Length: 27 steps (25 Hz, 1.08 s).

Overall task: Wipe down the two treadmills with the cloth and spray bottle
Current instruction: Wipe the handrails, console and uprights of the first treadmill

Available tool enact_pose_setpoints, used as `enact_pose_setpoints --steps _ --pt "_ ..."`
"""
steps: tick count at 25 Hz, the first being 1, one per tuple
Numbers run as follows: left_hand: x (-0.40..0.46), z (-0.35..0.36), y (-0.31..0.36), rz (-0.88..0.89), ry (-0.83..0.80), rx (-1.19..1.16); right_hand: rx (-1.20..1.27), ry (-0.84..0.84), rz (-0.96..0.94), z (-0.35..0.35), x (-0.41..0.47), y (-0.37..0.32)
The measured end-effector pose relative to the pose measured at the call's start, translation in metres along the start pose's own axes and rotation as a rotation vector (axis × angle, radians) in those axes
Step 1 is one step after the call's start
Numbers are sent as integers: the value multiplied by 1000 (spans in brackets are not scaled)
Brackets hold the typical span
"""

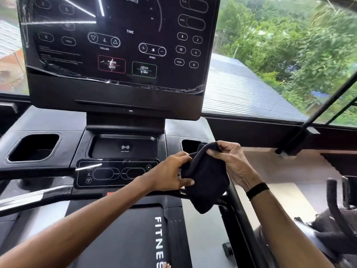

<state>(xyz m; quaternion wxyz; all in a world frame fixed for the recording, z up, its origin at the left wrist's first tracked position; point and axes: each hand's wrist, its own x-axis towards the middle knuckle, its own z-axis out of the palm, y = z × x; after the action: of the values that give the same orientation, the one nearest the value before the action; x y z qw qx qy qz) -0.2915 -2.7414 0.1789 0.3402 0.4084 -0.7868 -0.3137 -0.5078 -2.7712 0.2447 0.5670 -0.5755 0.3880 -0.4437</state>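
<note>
I stand on a black treadmill; its console screen [119, 45] fills the upper left, with a lower button panel [114, 173] and a phone tray [123, 147] beneath. A black cloth [204, 180] hangs folded over the console's right side, near the right cup holder [190, 145]. My left hand [170, 173] pinches the cloth's left edge. My right hand [229, 161] grips its top fold. The treadmill belt [125, 238] with white FITNESS lettering lies below. No spray bottle is in view.
A left cup holder [33, 147] sits in the console deck. Black handlebars [32, 198] run across the front. A window with trees and a roof [241, 88] lies beyond. Another exercise machine [336, 215] stands at the lower right. A diagonal black bar [318, 115] crosses the right.
</note>
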Motion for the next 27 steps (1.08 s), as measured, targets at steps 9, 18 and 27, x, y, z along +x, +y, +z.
enact_pose_setpoints --steps 9,18,27 --pt "84 -55 7 -18 -3 462 5 22 18 -64 71 5" --pt "94 -115 40 151 297 854 -376 73 -490 -35 123 -1" --pt "-4 -86 -31 -330 184 473 -1013 -111 -250 34 89 92"
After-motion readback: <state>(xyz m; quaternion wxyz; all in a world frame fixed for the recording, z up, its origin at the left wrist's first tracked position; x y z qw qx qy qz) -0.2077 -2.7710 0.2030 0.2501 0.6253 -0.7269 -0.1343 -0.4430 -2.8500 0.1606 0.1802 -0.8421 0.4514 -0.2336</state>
